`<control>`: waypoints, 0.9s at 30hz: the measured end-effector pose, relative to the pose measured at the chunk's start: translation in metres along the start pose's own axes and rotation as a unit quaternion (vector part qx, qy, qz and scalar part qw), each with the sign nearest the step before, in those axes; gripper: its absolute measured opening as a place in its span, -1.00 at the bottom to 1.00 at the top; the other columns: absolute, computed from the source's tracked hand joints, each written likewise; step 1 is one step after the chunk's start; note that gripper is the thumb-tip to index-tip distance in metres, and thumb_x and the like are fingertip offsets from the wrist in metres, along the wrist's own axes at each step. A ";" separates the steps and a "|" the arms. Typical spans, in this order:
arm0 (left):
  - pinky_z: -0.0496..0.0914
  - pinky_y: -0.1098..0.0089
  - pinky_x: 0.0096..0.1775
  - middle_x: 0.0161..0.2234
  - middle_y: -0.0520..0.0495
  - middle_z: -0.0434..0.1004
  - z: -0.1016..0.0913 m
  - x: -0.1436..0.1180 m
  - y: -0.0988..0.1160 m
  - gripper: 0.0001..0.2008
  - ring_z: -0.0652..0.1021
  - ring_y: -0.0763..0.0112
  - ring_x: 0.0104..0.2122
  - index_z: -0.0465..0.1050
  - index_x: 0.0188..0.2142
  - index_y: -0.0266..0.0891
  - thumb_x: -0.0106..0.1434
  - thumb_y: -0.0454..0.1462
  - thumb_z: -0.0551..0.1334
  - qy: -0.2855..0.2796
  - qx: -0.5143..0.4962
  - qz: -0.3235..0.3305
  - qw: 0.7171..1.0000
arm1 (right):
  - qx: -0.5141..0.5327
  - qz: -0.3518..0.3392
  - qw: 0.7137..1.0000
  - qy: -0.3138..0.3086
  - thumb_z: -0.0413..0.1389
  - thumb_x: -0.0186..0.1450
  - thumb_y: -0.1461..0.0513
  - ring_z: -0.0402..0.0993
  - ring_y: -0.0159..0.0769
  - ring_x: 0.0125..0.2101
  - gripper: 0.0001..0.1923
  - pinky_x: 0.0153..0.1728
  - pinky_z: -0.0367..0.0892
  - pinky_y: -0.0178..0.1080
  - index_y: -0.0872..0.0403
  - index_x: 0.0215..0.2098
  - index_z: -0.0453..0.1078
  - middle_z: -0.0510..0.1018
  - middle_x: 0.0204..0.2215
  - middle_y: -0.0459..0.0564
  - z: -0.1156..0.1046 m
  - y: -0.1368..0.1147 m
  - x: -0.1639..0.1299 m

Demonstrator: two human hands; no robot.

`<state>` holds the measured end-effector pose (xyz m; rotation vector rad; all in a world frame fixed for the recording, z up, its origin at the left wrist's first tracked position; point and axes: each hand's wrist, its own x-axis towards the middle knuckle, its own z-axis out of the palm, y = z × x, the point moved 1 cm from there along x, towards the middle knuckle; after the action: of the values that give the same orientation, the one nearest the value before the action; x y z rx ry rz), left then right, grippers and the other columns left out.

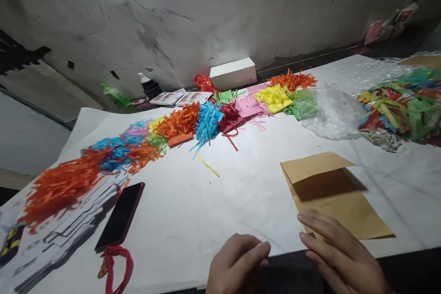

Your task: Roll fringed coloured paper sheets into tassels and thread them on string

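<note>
A brown paper envelope [339,202] lies flat on the white table cover [213,211], its flap raised at the far end. My right hand [339,250] rests with flat, spread fingers on the envelope's near left corner. My left hand [237,264] sits at the table's front edge, fingers curled loosely, holding nothing. The two hands are a little apart.
Piles of cut paper fringe in orange [62,183], blue [206,121], pink, yellow [274,97] and green run in a row across the table. A black phone [120,216] with a red strap lies at left. Plastic bags [330,112] and mixed strips [406,103] sit right; a white box [233,73] stands by the wall.
</note>
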<state>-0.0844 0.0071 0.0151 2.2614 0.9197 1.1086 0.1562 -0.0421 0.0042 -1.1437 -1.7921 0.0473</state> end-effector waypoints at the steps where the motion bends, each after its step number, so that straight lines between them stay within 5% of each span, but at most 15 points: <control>1: 0.53 0.52 -0.35 -0.29 -0.09 0.61 -0.005 0.006 -0.004 -0.77 0.63 0.41 -0.36 0.58 -0.04 -0.10 0.44 -0.31 0.15 -0.007 -0.014 0.004 1.000 | -0.034 -0.037 0.999 0.009 0.12 0.44 0.23 0.56 -0.10 0.05 -0.69 0.12 0.47 -0.14 0.03 0.12 0.50 0.62 0.03 0.07 0.010 -0.004 -0.001; 4: 0.53 0.51 -0.33 -0.27 -0.10 0.63 -0.024 0.026 -0.014 -0.77 0.64 0.39 -0.33 0.61 -0.07 -0.12 0.40 -0.30 0.19 -0.029 -0.045 -0.038 0.998 | -0.101 -0.168 0.980 -0.025 0.11 0.46 0.23 0.49 -0.22 0.13 -0.65 0.24 0.31 -0.21 0.03 0.19 0.43 0.58 0.08 -0.03 0.049 -0.025 -0.001; 7: 0.52 0.42 -0.26 -0.29 -0.11 0.66 -0.037 0.045 -0.032 -0.80 0.64 0.31 -0.30 0.67 -0.19 -0.16 0.34 -0.23 0.24 -0.031 -0.084 -0.157 0.983 | -0.141 -0.241 0.956 -0.093 0.05 0.48 0.23 0.42 -0.31 0.18 -0.68 0.36 0.07 -0.26 0.06 0.17 0.44 0.48 0.18 -0.07 0.085 -0.042 0.007; 9: 0.50 0.36 -0.20 -0.31 -0.11 0.68 -0.038 0.059 -0.052 -0.78 0.63 0.25 -0.28 0.69 -0.26 -0.19 0.28 -0.15 0.28 -0.015 -0.107 -0.233 0.967 | -0.147 -0.216 0.954 -0.147 0.03 0.49 0.06 0.24 -0.15 0.30 -0.51 0.43 -0.18 -0.11 0.20 0.24 0.36 0.31 0.29 0.08 0.101 -0.042 0.021; 11: 0.48 0.34 -0.20 -0.34 -0.12 0.70 -0.035 0.074 -0.078 -0.72 0.62 0.23 -0.30 0.69 -0.28 -0.24 0.23 -0.10 0.30 0.011 -0.119 -0.280 0.952 | -0.127 -0.118 0.957 -0.231 0.03 0.48 -0.05 -0.08 0.01 0.40 -0.30 0.43 -0.36 0.09 0.29 0.36 0.18 0.06 0.39 0.19 0.113 -0.033 0.040; 13: 0.47 0.33 -0.24 -0.35 -0.15 0.70 -0.030 0.087 -0.104 -0.64 0.62 0.22 -0.33 0.68 -0.26 -0.30 0.21 -0.05 0.30 0.033 -0.123 -0.303 0.945 | -0.106 -0.010 0.944 -0.312 0.03 0.47 -0.04 -0.29 0.07 0.43 -0.25 0.40 -0.33 0.23 0.28 0.42 0.05 -0.13 0.42 0.20 0.122 -0.020 0.057; 15: 0.47 0.32 -0.25 -0.38 -0.18 0.70 -0.024 0.094 -0.125 -0.59 0.61 0.21 -0.36 0.68 -0.29 -0.36 0.18 -0.02 0.31 0.042 -0.128 -0.318 0.939 | -0.093 0.041 0.931 -0.349 0.05 0.45 -0.06 -0.28 0.12 0.42 -0.23 0.37 -0.22 0.31 0.27 0.42 0.06 -0.17 0.42 0.27 0.131 -0.009 0.069; 18: 0.47 0.29 -0.17 -0.32 -0.21 0.72 -0.017 0.095 -0.141 -0.60 0.63 0.17 -0.28 0.68 -0.30 -0.37 0.17 -0.03 0.32 0.044 -0.133 -0.326 0.935 | -0.089 0.044 0.929 -0.357 0.09 0.38 -0.17 -0.27 0.20 0.41 -0.06 0.34 -0.23 0.37 0.31 0.43 0.01 -0.20 0.40 0.37 0.144 -0.002 0.070; 22: 0.48 0.28 -0.12 -0.26 -0.20 0.73 -0.015 0.089 -0.144 -0.57 0.65 0.14 -0.23 0.69 -0.22 -0.34 0.17 0.00 0.32 0.037 -0.150 -0.328 0.932 | -0.090 0.037 0.930 -0.355 0.07 0.41 -0.13 -0.37 0.19 0.42 -0.11 0.33 -0.33 0.40 0.28 0.44 -0.02 -0.27 0.41 0.33 0.152 -0.003 0.060; 27: 0.50 0.25 -0.14 -0.30 -0.21 0.73 -0.023 0.091 -0.135 -0.54 0.65 0.10 -0.24 0.69 -0.28 -0.32 0.14 0.06 0.34 0.059 -0.142 -0.313 0.937 | -0.039 -0.007 0.945 -0.324 0.13 0.39 -0.10 -0.23 0.20 0.41 -0.12 0.32 -0.09 0.36 0.14 0.47 -0.04 -0.15 0.43 0.26 0.138 0.001 0.064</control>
<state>-0.1108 0.1672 -0.0126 1.5142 1.3089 1.0002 0.0501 0.0630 -0.0236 -1.2606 -2.3944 0.3882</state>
